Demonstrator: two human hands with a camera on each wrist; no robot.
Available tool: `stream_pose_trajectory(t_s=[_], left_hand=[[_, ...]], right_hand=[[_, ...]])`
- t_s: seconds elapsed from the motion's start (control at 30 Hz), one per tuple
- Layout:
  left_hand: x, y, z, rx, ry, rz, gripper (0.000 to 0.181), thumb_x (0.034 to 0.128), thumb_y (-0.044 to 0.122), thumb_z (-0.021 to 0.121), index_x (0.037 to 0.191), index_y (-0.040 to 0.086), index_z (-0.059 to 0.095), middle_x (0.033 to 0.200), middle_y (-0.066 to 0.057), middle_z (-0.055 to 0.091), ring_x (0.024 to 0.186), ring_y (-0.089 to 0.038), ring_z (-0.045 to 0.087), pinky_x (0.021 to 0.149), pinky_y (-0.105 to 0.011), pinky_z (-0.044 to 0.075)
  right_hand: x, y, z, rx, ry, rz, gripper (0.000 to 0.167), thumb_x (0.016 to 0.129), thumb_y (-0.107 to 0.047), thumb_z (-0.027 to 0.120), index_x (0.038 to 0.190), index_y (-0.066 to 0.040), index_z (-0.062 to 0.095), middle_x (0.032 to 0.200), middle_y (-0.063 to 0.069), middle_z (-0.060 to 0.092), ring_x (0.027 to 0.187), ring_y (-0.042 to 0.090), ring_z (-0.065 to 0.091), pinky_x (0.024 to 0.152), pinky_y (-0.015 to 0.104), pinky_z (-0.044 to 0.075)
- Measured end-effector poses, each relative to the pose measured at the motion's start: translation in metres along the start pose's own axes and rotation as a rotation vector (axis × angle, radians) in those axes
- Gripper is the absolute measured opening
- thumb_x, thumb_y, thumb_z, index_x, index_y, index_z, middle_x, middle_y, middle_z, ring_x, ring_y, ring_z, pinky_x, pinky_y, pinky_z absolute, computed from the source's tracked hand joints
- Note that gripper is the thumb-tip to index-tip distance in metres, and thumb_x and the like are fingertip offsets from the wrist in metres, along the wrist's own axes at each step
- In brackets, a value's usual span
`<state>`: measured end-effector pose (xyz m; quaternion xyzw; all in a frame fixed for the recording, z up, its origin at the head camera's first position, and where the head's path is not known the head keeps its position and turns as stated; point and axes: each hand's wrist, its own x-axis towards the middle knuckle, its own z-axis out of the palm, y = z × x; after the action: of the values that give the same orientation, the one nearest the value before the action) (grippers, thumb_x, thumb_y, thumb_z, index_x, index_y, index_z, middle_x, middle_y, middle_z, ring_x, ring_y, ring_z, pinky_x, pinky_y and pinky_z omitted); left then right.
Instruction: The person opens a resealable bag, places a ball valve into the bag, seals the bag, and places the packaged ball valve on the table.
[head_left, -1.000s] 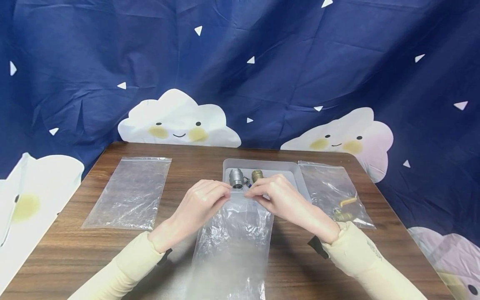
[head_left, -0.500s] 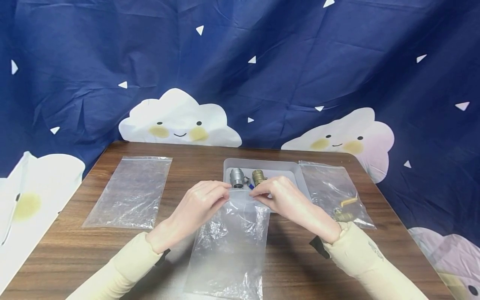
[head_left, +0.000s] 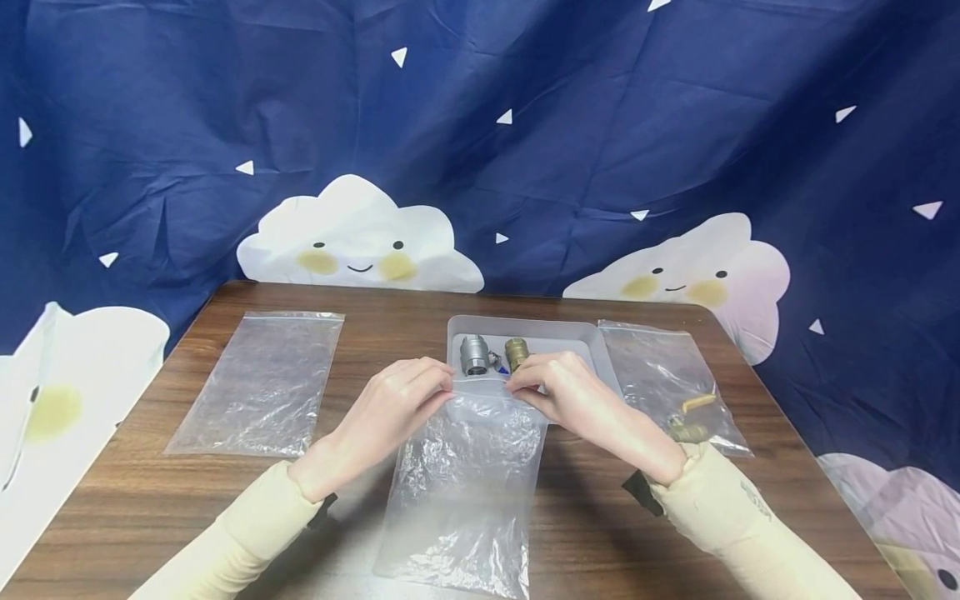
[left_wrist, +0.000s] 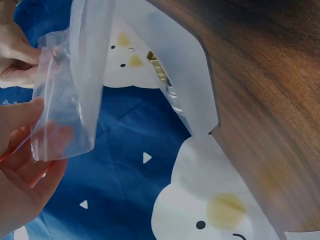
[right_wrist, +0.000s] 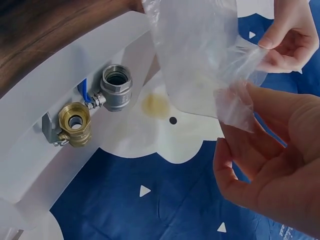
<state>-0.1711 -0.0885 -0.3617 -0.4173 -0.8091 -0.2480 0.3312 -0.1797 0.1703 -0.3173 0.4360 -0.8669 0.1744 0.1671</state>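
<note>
Left grip (head_left: 378, 412) and right grip (head_left: 566, 390) pinch the mouth of the near bag (head_left: 468, 500), seemingly unfilled. Toward its 12 o'clock, a silver valve (head_left: 474, 354) and brass valve (head_left: 517, 352) sit unbagged in the tray (head_left: 525, 326); toward 2, a yellow-handled valve (head_left: 686, 431) looks bagged.

The head camera looks forward and slightly down over the left hand (head_left: 390, 406) and right hand (head_left: 560, 389), far enough back to take in the tabletop (head_left: 600, 533) and the blue cloth (head_left: 427, 117) beyond. The left wrist camera sits close to its hand, turned sideways, so the tabletop slants along the right side. The right wrist camera, also close, looks past its hand into the tray (right_wrist: 30, 115). All 3 views share the clear bag (head_left: 465, 467), tray and cloth; each wrist view also catches the opposite hand.
</note>
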Motion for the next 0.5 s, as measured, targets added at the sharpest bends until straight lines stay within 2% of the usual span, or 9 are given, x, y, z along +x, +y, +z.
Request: stream_pose_trajectory(t_s=[0.17,0.33,0.5], left_hand=[[-0.0004,-0.0015,0.0001,0.002,-0.002,-0.005,0.011,0.0830,0.006,0.075,0.091,0.010,0.068,0.090,0.003,0.070,0.083,-0.013,0.067,0.077,-0.028,0.057],[-0.0024,-0.0019,0.0004,-0.004,-0.010,0.014,0.011,0.0832,0.003,0.074,0.089,0.010,0.068,0.092,0.002,0.070,0.086,-0.014,0.068,0.080,-0.027,0.058],[-0.0054,0.0014,0.0000,-0.039,-0.029,0.041,0.015,0.0800,0.000,0.075,0.087,0.009,0.066,0.098,-0.002,0.072,0.092,-0.016,0.070,0.084,-0.026,0.059]], right_hand=[[-0.0009,0.0016,0.0000,0.018,-0.016,-0.006,0.012,0.078,-0.001,0.079,0.089,-0.008,0.078,0.089,0.003,0.077,0.080,0.015,0.074,0.077,0.027,0.061],[-0.0023,0.0029,0.0008,0.020,-0.035,0.005,0.011,0.081,0.002,0.075,0.090,-0.005,0.077,0.087,0.005,0.076,0.078,0.017,0.073,0.076,0.028,0.061],[-0.0038,0.0036,0.0011,0.000,-0.026,0.059,0.015,0.078,0.000,0.079,0.093,-0.002,0.078,0.087,0.009,0.076,0.071,0.015,0.071,0.067,0.024,0.060]])
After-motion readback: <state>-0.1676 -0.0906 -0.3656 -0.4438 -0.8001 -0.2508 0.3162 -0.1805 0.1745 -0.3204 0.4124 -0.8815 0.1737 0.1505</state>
